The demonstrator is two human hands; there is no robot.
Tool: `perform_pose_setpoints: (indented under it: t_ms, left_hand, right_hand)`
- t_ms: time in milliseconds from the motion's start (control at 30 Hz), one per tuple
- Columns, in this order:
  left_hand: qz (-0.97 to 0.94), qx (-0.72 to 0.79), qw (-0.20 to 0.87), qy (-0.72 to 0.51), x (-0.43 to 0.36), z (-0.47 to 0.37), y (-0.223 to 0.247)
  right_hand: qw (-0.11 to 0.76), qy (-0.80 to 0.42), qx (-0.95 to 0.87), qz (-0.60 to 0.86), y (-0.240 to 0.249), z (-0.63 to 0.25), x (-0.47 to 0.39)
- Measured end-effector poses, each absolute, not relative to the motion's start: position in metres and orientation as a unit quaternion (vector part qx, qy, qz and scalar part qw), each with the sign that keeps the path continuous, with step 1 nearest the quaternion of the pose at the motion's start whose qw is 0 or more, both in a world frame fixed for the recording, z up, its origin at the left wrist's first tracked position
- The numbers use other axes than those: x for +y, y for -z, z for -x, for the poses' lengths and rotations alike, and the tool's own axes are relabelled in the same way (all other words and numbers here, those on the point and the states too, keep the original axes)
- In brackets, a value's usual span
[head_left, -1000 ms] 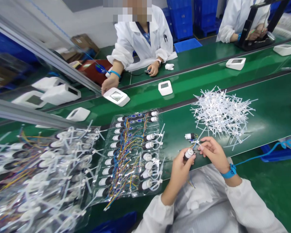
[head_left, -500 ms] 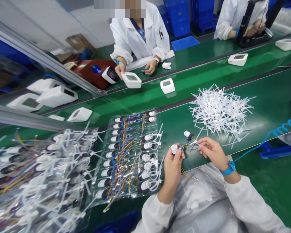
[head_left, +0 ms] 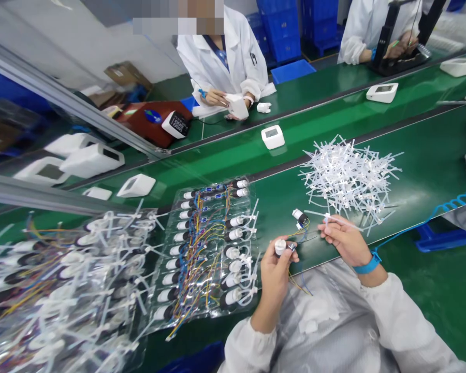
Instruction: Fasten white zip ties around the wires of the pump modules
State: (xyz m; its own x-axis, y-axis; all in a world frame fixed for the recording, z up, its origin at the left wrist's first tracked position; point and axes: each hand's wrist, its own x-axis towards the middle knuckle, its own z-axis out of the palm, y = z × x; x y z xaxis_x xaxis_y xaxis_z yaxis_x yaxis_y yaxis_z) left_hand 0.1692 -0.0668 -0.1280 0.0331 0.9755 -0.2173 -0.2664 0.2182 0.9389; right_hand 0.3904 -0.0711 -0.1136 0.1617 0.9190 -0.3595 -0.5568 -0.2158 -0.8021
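Note:
My left hand is closed around a small pump motor with a white round end. Thin coloured wires hang below that hand. Between the fingertips of my right hand is a thin white tube piece with a small connector. A gap separates the two hands. Just beyond them, a second white-and-black pump motor lies on the green bench with coloured wires running towards my left hand.
A heap of white tube pieces lies right of centre. To the left, wired pump motors rest in a clear plastic tray, beside more of them in a blurred pile. Across the bench, a co-worker handles a white device.
My right hand has moved slightly right, taking the tube piece away from my left hand. My left hand keeps the pump motor. The co-worker opposite has drawn the white device closer to their body.

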Motion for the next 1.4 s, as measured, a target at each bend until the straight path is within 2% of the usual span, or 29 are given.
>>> perform_pose_setpoints:
  t_ms: [167,400,767,1000,1400]
  left_hand:
    - [-0.428,0.479,0.601,-0.475,-0.072,-0.168,0.119]
    - [-0.514,0.414,0.664,-0.351,-0.058,-0.205,0.108]
    - [-0.535,0.396,0.667,-0.334,-0.054,-0.216,0.116]
    - [-0.537,0.379,0.676,-0.333,-0.052,-0.216,0.115]
    - [-0.573,0.385,0.652,-0.315,-0.052,-0.215,0.112]
  right_hand:
    - [0.582,-0.620,-0.228,0.475,0.114,-0.388,-0.070]
    - [0.610,-0.606,-0.222,0.460,0.114,-0.386,-0.070]
    - [0.646,-0.563,-0.197,0.477,0.121,-0.384,-0.072]
    - [0.613,-0.536,-0.289,0.503,0.128,-0.387,-0.075]
    - [0.625,-0.415,-0.368,0.549,0.121,-0.382,-0.077]
